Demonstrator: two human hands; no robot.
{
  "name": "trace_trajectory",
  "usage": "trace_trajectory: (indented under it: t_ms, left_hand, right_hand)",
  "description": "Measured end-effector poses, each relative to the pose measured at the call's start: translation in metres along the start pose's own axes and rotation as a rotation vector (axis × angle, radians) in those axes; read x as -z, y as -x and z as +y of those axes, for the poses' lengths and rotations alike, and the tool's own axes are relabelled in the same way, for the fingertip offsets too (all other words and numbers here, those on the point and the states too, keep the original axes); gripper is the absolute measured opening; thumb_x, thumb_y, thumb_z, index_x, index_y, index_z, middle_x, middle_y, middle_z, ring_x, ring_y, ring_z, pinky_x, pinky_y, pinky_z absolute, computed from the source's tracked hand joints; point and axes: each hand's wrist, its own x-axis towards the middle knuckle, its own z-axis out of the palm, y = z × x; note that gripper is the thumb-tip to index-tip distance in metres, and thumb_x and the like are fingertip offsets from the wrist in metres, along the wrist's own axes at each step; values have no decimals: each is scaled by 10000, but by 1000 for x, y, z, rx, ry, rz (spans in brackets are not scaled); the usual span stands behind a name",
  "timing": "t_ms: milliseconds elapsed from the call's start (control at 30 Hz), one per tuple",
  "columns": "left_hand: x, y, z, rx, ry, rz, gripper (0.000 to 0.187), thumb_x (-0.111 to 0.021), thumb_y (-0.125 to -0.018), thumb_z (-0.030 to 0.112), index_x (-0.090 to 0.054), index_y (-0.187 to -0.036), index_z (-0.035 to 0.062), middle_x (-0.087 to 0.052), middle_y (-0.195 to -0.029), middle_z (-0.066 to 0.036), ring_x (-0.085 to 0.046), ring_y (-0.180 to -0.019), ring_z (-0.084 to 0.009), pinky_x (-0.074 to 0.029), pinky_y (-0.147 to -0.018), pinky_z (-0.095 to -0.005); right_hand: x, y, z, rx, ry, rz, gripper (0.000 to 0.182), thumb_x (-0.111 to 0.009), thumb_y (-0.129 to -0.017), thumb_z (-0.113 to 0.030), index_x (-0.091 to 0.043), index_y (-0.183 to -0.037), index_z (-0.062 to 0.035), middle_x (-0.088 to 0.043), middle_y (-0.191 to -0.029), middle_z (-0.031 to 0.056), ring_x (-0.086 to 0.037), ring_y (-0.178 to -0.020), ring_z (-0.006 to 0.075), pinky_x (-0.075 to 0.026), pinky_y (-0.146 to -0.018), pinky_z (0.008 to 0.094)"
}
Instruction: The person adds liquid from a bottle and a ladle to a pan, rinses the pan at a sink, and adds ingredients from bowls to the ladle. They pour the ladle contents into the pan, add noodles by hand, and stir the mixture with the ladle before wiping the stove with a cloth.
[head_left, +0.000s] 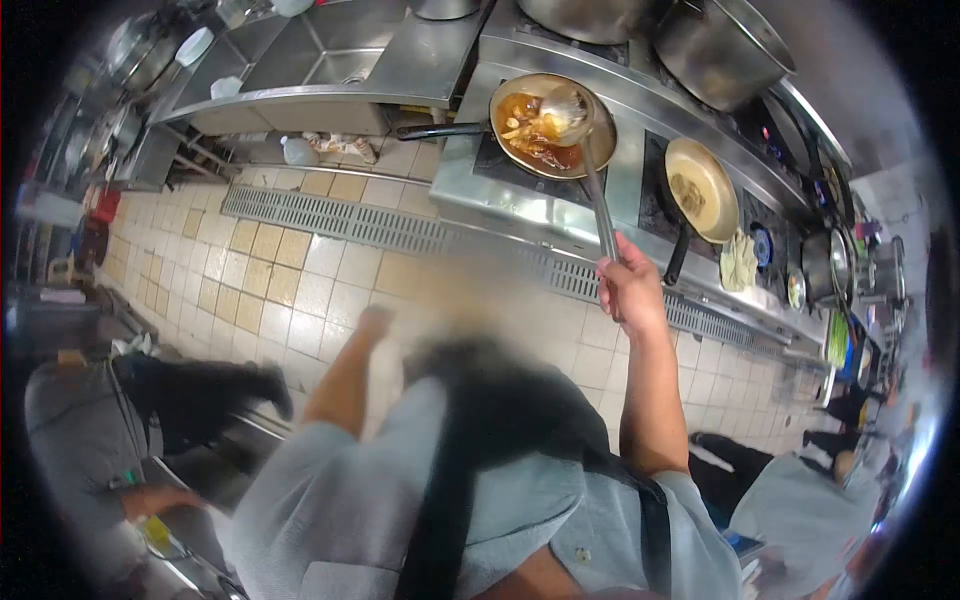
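Observation:
My right hand (632,284) is closed round the handle of a metal ladle (600,205), whose bowl rests in a frying pan (597,112) on the stove. Reddish-brown sauce and yellowish pieces of food (518,128) lie in that pan, beside and under the ladle. The pan's black handle (440,131) points left, with no hand on it. My left hand (376,322) hangs low over the floor, away from the stove; its fingers are smeared and cannot be made out.
A second frying pan (712,180) with a little food stands to the right, near a crumpled cloth (738,262). Large pots (725,60) stand behind. A sink (350,62) is at upper left. Co-workers (75,420) (810,510) are at both sides.

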Motion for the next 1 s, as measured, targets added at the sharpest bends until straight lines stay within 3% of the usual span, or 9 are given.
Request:
trace_trajectory:
  t_ms: [33,100,233,300,400,567,800,867,1000]
  left_hand:
    - [10,31,14,521,225,-17,318,-596,-877,327,-618,-861,10,-599,-718,-85,-548,-526,-192,-448,-432,-344]
    - [-39,78,-83,570,136,23,295,-589,-881,309,-616,-847,18,-608,-737,-88,-570,-547,-210,-447,-435,-363]
    - [-78,170,-55,942,398,15,295,-584,-878,306,-616,-1009,44,-635,-873,-93,-592,-593,-217,-456,-474,-362]
    - [-112,203,-21,934,515,99,305,-574,-883,306,-601,-1062,60,-635,-910,-89,-596,-611,-214,-461,-492,-361]
    - [-181,240,37,697,675,297,324,-550,-896,300,-574,-1149,98,-640,-963,-75,-601,-642,-195,-469,-528,-351]
    - [-213,266,191,981,906,140,234,-590,-864,204,-635,-1062,88,-673,-960,-70,-635,-682,-209,-504,-589,-365]
    - [-235,309,235,981,798,123,303,-587,-835,145,-611,-1126,67,-651,-1084,-118,-648,-904,-237,-524,-739,-408]
    - [-253,320,220,1152,1309,402,367,-570,-878,222,-551,-1202,50,-631,-1087,-119,-637,-814,-251,-504,-655,-390]
    - [-273,344,211,995,1203,442,430,-561,-896,283,-501,-1243,36,-613,-1068,-109,-613,-744,-235,-470,-613,-357]
  right_hand:
    - [2,-2,-1,33,218,66,578,-552,-853,-30,-362,-1399,-31,-513,-651,20,-475,-447,98,-355,-368,256]
    - [6,-11,1,105,541,150,613,-557,-856,-30,-330,-1425,-41,-499,-656,20,-457,-440,89,-326,-354,259]
    - [31,-30,-5,15,533,8,598,-554,-855,-32,-345,-1416,-43,-511,-660,15,-456,-432,92,-325,-349,255]
    - [55,-45,-19,-116,115,-176,578,-553,-861,-46,-358,-1406,-43,-517,-663,14,-462,-429,95,-331,-345,261]
    - [68,-57,-16,17,421,-167,572,-554,-863,-57,-359,-1400,-36,-512,-641,17,-470,-422,99,-337,-341,266]
    - [65,-63,-20,-57,491,-235,478,-543,-864,-60,-410,-1322,-40,-520,-670,37,-458,-422,109,-350,-341,246]
    - [101,-103,-35,-516,-603,-487,157,-566,-863,-60,-471,-987,-53,-545,-761,96,-492,-547,110,-368,-374,212]
    - [94,-95,-29,-475,-610,-500,131,-576,-855,-66,-485,-949,-62,-549,-760,93,-485,-540,108,-369,-386,199]
    - [91,-87,-33,-387,-414,-481,131,-585,-846,-75,-477,-908,-34,-568,-779,118,-472,-517,112,-371,-397,195]
